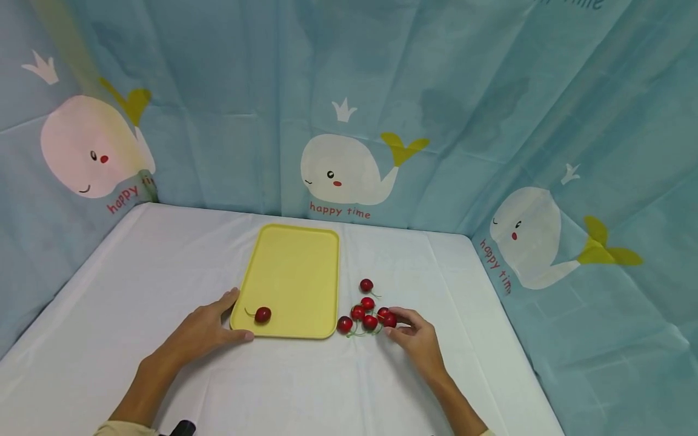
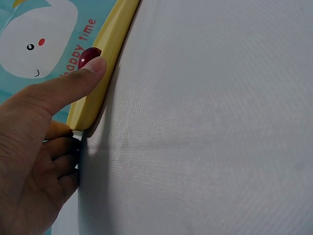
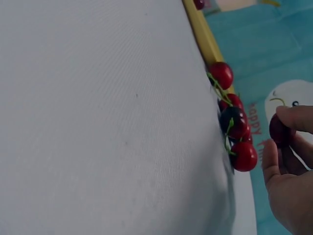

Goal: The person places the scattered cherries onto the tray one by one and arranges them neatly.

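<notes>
**Hands at a yellow tray and a cluster of cherries**

A white-covered table (image 1: 136,272) is filling most of the head view, with a blue whale-print curtain (image 1: 436,91) hanging behind and beside it. A yellow tray (image 1: 294,272) is lying flat near the middle of the table, its long side running away from the person. The left hand (image 1: 204,330) is holding the tray's near left corner, thumb lying along the rim (the left wrist view shows the thumb tip pressed to the edge) and fingers curled beneath it. The right hand (image 1: 417,336) is pinching one cherry (image 1: 389,320) between thumb and fingertips, at the right end of a cluster of cherries (image 1: 361,312) lying on the cloth just right of the tray. A single cherry (image 1: 263,314) is sitting inside the tray, in its near left corner.
</notes>
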Motion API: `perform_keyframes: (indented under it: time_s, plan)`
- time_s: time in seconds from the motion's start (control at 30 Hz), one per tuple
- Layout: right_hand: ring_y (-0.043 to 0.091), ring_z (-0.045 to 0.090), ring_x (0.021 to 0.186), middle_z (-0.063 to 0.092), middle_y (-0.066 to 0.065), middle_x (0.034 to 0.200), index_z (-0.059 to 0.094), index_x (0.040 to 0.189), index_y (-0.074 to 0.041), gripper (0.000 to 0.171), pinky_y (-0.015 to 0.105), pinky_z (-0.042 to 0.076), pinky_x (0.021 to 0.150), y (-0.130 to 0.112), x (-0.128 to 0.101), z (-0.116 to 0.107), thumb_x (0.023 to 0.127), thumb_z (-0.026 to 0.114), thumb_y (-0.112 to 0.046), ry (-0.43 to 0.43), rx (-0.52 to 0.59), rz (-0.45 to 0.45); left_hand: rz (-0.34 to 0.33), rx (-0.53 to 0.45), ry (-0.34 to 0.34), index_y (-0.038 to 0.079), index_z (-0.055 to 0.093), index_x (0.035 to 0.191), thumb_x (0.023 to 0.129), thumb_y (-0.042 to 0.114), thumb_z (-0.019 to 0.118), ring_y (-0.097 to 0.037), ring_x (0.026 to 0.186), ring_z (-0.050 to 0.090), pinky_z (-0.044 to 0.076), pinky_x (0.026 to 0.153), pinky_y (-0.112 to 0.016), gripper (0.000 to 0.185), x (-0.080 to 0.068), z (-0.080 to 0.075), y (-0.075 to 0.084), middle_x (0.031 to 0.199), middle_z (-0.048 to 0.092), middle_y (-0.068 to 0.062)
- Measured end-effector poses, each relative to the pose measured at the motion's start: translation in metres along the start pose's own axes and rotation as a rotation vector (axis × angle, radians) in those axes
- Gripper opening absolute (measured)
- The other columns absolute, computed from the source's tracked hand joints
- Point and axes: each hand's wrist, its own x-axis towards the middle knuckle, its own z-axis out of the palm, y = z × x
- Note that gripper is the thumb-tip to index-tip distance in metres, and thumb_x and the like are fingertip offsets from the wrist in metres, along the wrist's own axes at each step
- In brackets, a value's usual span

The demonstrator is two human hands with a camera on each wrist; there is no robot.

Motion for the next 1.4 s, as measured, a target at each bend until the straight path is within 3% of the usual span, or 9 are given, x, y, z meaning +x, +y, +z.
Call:
perform_keyframes:
  time_s: [0.37,0.63,0.9,1.03,1.4]
  plan:
    - [0.026,0.075,0.103,0.074,0.008,0.128,0.072,0.134,-0.006,0.045,0.022,0.062,0.084,-0.012,0.006,0.016,0.092,0.084,-0.016,-0.03,0.021,-0.004,-0.004,-0.006,-0.003,-0.004,0.028,0.165,0.079,0.071,0.082,-0.056,0.148,0.039,0.039,0.114,-0.073,0.126,0.002,0.0,0.001,0.166,0.035,-0.031]
    - [0.031,0.072,0.107,0.074,0.008,0.128,0.074,0.132,-0.01,0.043,0.02,0.061,0.085,-0.021,0.01,0.034,0.092,0.085,-0.017,-0.051,-0.001,-0.045,-0.014,-0.013,-0.011,-0.004,0.027,0.165,0.079,0.071,0.082,-0.057,0.149,0.037,0.037,0.115,-0.073,0.126,0.003,0.0,0.001,0.166,0.034,-0.032]
    - [0.027,0.074,0.104,0.075,0.009,0.122,0.072,0.135,-0.005,0.043,0.02,0.061,0.085,-0.026,0.016,0.049,0.094,0.082,-0.013,-0.091,0.03,-0.048,0.014,-0.012,0.012,-0.004,0.029,0.164,0.078,0.069,0.083,-0.056,0.147,0.041,0.04,0.113,-0.072,0.125,0.001,-0.001,0.002,0.165,0.037,-0.031]
    - [0.026,0.074,0.1,0.076,0.009,0.116,0.074,0.132,-0.009,0.04,0.02,0.061,0.082,-0.029,0.019,0.055,0.093,0.083,-0.016,-0.093,0.028,-0.053,0.024,-0.011,0.02,-0.004,0.029,0.164,0.078,0.07,0.083,-0.056,0.146,0.042,0.041,0.113,-0.072,0.126,0.001,0.0,0.001,0.164,0.037,-0.031]
    - [0.027,0.072,0.103,0.076,0.011,0.116,0.074,0.131,-0.007,0.04,0.018,0.06,0.083,-0.03,0.023,0.076,0.093,0.083,-0.017,-0.106,0.055,-0.054,0.029,-0.008,0.02,-0.004,0.029,0.164,0.079,0.071,0.082,-0.057,0.147,0.041,0.04,0.113,-0.073,0.126,0.0,-0.001,0.0,0.165,0.036,-0.031]
